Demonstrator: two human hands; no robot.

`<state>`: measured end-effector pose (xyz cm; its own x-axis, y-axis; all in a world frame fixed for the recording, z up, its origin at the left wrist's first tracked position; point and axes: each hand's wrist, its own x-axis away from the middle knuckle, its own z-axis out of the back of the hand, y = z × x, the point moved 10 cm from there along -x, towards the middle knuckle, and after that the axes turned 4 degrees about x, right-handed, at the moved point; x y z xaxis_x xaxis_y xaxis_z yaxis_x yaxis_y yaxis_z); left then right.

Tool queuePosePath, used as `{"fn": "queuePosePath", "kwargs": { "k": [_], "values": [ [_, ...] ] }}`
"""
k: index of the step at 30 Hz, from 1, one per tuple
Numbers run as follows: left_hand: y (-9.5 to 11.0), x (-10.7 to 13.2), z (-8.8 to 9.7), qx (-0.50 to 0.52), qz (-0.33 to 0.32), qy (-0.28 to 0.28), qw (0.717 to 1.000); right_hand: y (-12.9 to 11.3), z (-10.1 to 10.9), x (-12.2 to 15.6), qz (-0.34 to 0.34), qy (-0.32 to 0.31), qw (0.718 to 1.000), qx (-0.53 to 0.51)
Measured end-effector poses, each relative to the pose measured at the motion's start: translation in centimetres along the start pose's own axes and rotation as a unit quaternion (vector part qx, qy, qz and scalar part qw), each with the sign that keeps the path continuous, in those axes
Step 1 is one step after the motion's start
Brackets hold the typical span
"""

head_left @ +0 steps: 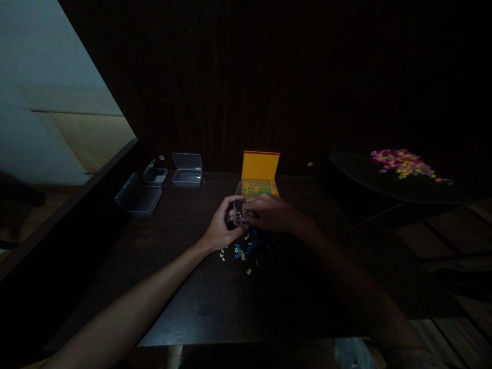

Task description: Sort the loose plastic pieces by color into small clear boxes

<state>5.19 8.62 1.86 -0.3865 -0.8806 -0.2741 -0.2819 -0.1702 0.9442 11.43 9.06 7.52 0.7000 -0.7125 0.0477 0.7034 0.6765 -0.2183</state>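
Note:
My left hand (pixel 225 225) is closed around the left side of a small clear plastic box (pixel 237 218), tilted up off the dark table. My right hand (pixel 265 211) reaches to the same box from the right, its fingers bent at or inside the opening; what they pinch, if anything, is hidden. Small blue, yellow and pale pieces (pixel 243 254) lie scattered just below both hands. Right behind the hands stands an open yellow case (pixel 260 165) with green dots in its lower half, partly covered by my right hand.
Open clear plastic boxes stand at the left: one large box (pixel 144 200), a small box (pixel 156 175) and another box (pixel 187 177) near the back panel. Right of the table, a pile of colourful small pieces (pixel 405 163) rests on a dark surface. A raised board (pixel 77 205) edges the left.

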Motion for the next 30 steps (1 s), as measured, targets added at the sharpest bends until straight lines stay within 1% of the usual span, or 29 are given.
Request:
{"fn": "queuePosePath", "kwargs": {
  "k": [3, 6, 14, 16, 24, 30],
  "values": [
    [0.0, 0.0, 0.0, 0.001, 0.005, 0.0, 1.0, 0.2, 0.7, 0.2, 0.004, 0.004, 1.0, -0.005],
    [0.0, 0.0, 0.1, -0.007, 0.006, 0.003, 1.0, 0.2, 1.1, 0.5, 0.018, -0.005, 1.0, -0.014],
    [0.0, -0.2, 0.3, -0.001, -0.003, 0.004, 1.0, -0.5, 0.5, 0.8, 0.053, -0.045, 0.997, -0.021],
    [-0.1, -0.2, 0.3, 0.002, 0.001, 0.003, 1.0, -0.6, 0.4, 0.9, 0.061, -0.047, 0.997, -0.019],
    [0.2, -0.2, 0.4, -0.003, -0.005, 0.014, 1.0, -0.2, 0.8, 1.0, 0.063, -0.037, 0.997, -0.012],
    [-0.1, -0.2, 0.5, 0.011, 0.007, 0.014, 1.0, 0.2, 0.5, 1.0, 0.036, -0.053, 0.998, 0.012]
  ]
}}
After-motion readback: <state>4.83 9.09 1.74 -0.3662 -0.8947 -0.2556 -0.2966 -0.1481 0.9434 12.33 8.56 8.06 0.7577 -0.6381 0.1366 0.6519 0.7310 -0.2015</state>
